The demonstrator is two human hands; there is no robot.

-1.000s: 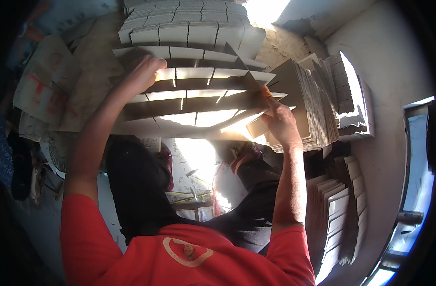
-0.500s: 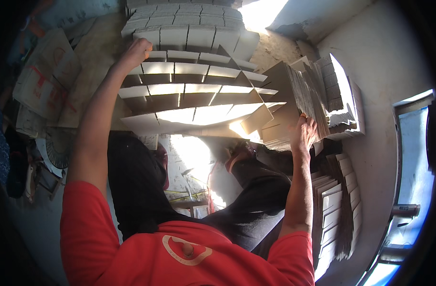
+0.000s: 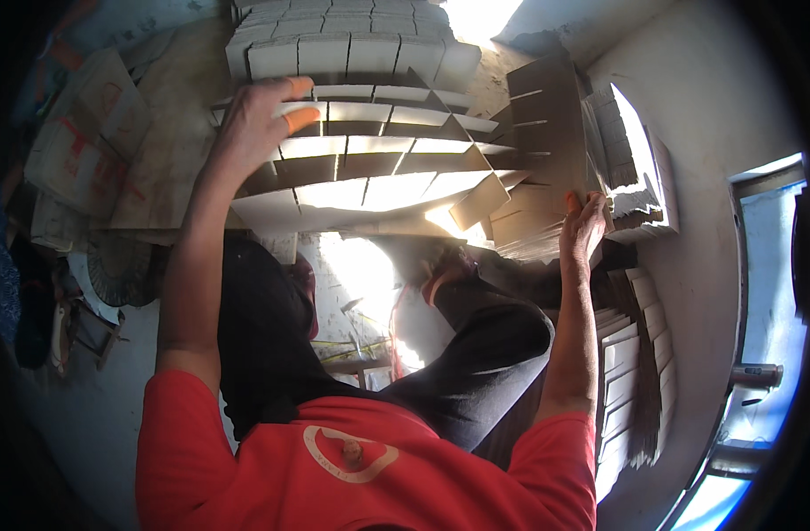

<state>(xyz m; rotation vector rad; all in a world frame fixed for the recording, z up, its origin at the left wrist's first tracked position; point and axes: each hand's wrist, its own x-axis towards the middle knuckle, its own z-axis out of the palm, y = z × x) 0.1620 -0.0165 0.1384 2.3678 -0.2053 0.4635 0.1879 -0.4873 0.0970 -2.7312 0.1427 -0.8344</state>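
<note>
Several long slotted cardboard strips (image 3: pixel 334 190) stand on edge in rows in front of me, with one strip (image 3: pixel 453 124) crossing them at their right end. My left hand (image 3: pixel 254 124) is over the left ends of the rows, its thumb and forefinger in orange finger covers and spread apart. To the right, my right hand (image 3: pixel 585 228) is closed on the near end of a brown slotted cardboard sheet (image 3: pixel 546 115), tilted up above a pile of similar sheets (image 3: pixel 524 221). Orange also covers a fingertip of this hand.
Stacked cardboard partitions (image 3: pixel 334 57) stand at the far side. More cardboard stacks (image 3: pixel 621 159) lean near the right wall (image 3: pixel 697 177), and another pile (image 3: pixel 621 363) is low on the right. Flattened cartons (image 3: pixel 86 142) rest at the left. My legs are below the work surface.
My left hand has moved right and nearer along the rows, its fingers spreading. My right hand has lifted a cardboard sheet off the pile on the right.
</note>
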